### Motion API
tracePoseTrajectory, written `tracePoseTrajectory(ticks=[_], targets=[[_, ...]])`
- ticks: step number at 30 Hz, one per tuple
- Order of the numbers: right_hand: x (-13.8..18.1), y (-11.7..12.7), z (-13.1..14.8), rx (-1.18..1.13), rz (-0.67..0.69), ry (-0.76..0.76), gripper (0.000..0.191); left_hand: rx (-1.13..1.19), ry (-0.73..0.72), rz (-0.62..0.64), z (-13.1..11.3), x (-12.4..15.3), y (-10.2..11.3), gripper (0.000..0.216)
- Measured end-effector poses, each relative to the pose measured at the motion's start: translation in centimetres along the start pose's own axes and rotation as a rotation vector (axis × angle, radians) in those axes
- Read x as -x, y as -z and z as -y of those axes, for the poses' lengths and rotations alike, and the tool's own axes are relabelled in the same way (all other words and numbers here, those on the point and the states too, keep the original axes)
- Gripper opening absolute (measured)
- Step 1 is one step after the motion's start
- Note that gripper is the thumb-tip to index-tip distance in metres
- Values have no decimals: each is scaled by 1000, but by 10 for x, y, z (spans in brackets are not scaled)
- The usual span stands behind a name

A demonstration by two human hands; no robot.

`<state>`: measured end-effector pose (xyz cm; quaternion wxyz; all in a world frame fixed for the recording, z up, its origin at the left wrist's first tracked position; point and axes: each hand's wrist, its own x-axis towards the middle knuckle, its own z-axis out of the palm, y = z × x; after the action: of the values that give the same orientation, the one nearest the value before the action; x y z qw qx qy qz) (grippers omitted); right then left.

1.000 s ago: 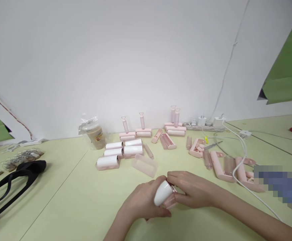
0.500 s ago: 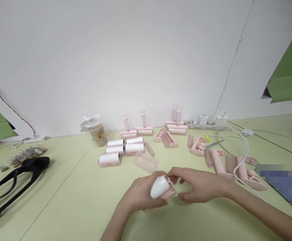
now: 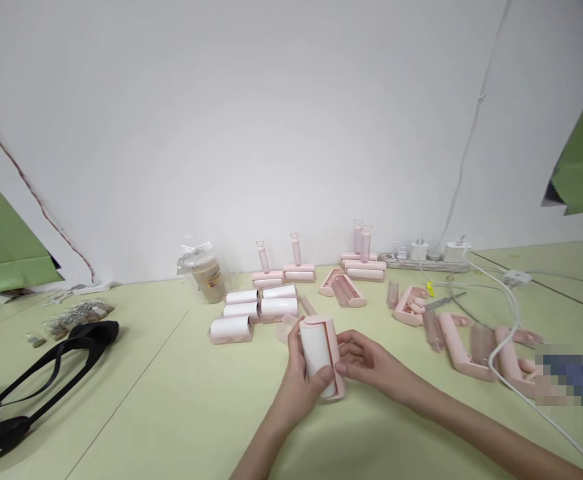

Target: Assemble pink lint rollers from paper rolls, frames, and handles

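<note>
My left hand is wrapped round a lint roller, a white sticky roll set in a pale pink housing, held nearly upright above the table. Its thumb lies across the front of the roll. My right hand pinches the right edge of the pink housing between thumb and fingers, the fingertips partly hidden behind it. Just behind my left hand, a translucent pink cover lies partly hidden on the table. Beyond it are several white rolls in pink trays and a slim clear pink tube.
Assembled pink rollers with upright handles stand along the wall. Open pink housings lie at right, crossed by a white cable from a power strip. At left are a bagged cup and a black strap.
The lint roller has turned from tilted to nearly upright in my left hand. My right hand has closed in on the housing's edge. The camera view has shifted slightly left.
</note>
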<state>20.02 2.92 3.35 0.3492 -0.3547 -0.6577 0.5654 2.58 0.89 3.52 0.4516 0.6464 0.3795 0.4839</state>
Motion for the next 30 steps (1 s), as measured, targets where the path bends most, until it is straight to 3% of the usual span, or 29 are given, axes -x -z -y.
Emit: tracePoseTrajectory(ticks=[2, 6, 9, 11, 13, 17, 21, 26, 30], targets=[[-4, 11, 1, 62, -73, -12, 39, -162, -46, 34, 9, -5, 16, 58], [-9, 36, 5, 154, -171, -42, 45, -750, 0, 0, 21, -13, 49, 53], [-8, 49, 12, 250, -209, -17, 43, -893, -4, 41, 23, -13, 55, 32], [-5, 54, 19, 295, -200, 10, 39, -797, 2, 128, 20, -9, 48, 13], [-1, 56, 28, 346, -152, 39, 37, -623, 47, 202, 17, -6, 38, 15], [8, 53, 41, 539, -37, 88, 37, -306, 185, 168, 19, -1, 18, 53], [11, 47, 45, 633, 87, 136, 36, -41, 176, 217, 25, 0, 9, 72], [12, 42, 42, 644, 126, 205, 33, 31, 250, 257, 27, 2, 8, 82], [13, 41, 42, 715, 147, 150, 30, 24, 246, 251, 28, 3, 9, 82]])
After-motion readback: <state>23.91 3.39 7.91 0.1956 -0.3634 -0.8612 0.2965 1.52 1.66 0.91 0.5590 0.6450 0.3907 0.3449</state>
